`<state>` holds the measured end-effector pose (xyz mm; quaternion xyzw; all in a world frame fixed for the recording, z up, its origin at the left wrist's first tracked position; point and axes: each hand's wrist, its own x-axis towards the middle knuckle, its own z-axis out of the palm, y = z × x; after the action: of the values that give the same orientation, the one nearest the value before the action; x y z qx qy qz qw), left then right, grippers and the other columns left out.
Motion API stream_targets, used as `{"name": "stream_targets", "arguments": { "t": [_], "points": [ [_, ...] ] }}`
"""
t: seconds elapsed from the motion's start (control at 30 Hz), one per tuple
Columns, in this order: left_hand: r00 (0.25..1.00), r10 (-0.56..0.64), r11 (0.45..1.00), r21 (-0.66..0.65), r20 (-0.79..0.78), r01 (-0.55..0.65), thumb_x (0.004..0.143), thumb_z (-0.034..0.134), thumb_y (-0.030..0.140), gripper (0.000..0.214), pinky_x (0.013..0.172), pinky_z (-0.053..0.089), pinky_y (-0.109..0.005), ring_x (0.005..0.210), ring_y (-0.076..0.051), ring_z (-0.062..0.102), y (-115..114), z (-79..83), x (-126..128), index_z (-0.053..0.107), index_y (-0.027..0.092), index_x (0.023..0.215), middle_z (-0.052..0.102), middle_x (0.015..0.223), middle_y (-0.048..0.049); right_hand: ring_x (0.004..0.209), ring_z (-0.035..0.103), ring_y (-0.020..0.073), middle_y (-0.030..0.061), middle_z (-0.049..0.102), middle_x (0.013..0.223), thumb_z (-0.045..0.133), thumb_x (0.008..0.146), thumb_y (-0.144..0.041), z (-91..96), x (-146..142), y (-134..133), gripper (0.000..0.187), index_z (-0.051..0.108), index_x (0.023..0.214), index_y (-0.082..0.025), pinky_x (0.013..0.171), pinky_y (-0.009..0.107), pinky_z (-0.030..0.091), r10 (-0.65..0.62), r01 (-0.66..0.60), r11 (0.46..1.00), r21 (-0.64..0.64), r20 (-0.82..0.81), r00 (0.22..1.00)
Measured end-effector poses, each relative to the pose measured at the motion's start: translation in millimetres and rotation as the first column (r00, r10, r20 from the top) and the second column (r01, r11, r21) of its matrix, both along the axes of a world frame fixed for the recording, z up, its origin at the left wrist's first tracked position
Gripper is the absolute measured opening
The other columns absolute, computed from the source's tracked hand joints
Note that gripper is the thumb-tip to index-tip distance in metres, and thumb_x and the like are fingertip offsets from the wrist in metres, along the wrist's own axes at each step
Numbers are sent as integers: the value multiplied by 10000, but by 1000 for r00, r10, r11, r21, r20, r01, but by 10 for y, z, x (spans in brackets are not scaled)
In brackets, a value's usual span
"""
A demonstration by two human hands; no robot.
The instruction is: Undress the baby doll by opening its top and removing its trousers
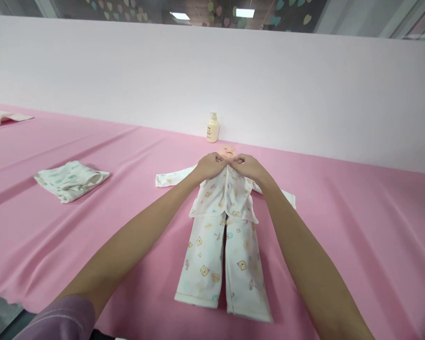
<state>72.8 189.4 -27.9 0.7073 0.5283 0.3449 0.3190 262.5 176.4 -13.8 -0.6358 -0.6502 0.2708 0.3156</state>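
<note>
A baby doll (228, 151) lies on its back on the pink cloth, head toward the wall. It wears a white printed jacket (212, 198) with the sleeves spread to both sides, and matching trousers (203, 264) with the legs pointing toward me. At the doll's neck, my left hand (211, 165) pinches one side of the jacket's collar. My right hand (248, 167) pinches the other side, close to the left. The fingertips hide the top of the jacket's front opening, and my right forearm covers part of one sleeve.
Behind the doll's head a cream pump bottle (213, 128) stands near the white wall (127, 71). A folded white printed cloth (71, 181) lies to the left on the pink table cover (134, 156). Farther left is a pale pink cloth (3, 116).
</note>
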Motion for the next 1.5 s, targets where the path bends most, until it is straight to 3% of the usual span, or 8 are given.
{"name": "stream_targets", "arguments": {
  "t": [0.2, 0.33, 0.6, 0.87, 1.1, 1.4, 1.5],
  "points": [
    [989, -31, 998, -52, 144, 38, 898, 680, 390, 218, 771, 474, -275, 950, -217, 679, 115, -99, 60, 684, 173, 926, 762, 1036, -79, 873, 716, 195, 81, 811, 1033, 878, 781, -469, -131, 57, 177, 381, 802, 1003, -170, 767, 268, 536, 28, -66, 988, -141, -257, 966],
    [984, -14, 998, -53, 176, 24, 908, 677, 362, 194, 766, 489, -283, 918, -214, 686, 141, -161, 67, 689, 168, 899, 766, 993, -72, 880, 733, 202, 86, 823, 1045, 877, 785, -476, -184, 90, 196, 381, 821, 1013, -177, 795, 273, 562, 17, -67, 986, -155, -307, 952],
    [977, 11, 998, -68, 214, 4, 920, 683, 340, 175, 742, 489, -290, 872, -205, 672, 176, -160, 79, 693, 167, 899, 754, 951, -64, 865, 710, 189, 60, 816, 994, 874, 772, -452, -154, 123, 213, 317, 823, 949, -194, 736, 253, 542, 10, -59, 985, -165, -285, 959],
    [979, -15, 997, 75, 202, 0, 925, 653, 296, 152, 752, 464, -279, 817, -169, 634, 192, -179, 114, 702, 153, 938, 705, 899, -38, 665, 620, 145, 27, 729, 739, 845, 749, -388, -181, 52, 228, 245, 771, 794, -158, 589, 247, 455, -119, 70, 981, -182, -278, 953],
    [988, -44, 996, 84, 145, 32, 925, 646, 302, 151, 766, 476, -293, 815, -173, 645, 222, -176, 88, 706, 163, 929, 730, 936, -46, 728, 608, 140, 22, 725, 788, 810, 774, -359, -86, -8, 83, 212, 771, 816, -154, 643, 239, 455, -96, 70, 991, -118, -229, 969],
    [996, -23, 992, 123, 91, 12, 922, 666, 306, 150, 842, 508, -323, 904, -203, 686, 223, -189, 121, 714, 167, 952, 773, 1039, -75, 665, 515, 123, 3, 617, 710, 690, 854, -355, -16, -111, -10, 253, 635, 688, -172, 602, 249, 377, -38, 40, 999, 24, -46, 998],
    [992, -51, 993, 112, 114, 38, 940, 644, 307, 161, 879, 512, -323, 946, -208, 692, 215, -159, 114, 725, 169, 957, 778, 1056, -71, 729, 582, 150, 26, 686, 814, 676, 882, -408, 18, -120, -13, 242, 683, 800, -180, 653, 261, 417, -42, 42, 999, 9, 23, 999]
  ]
}}
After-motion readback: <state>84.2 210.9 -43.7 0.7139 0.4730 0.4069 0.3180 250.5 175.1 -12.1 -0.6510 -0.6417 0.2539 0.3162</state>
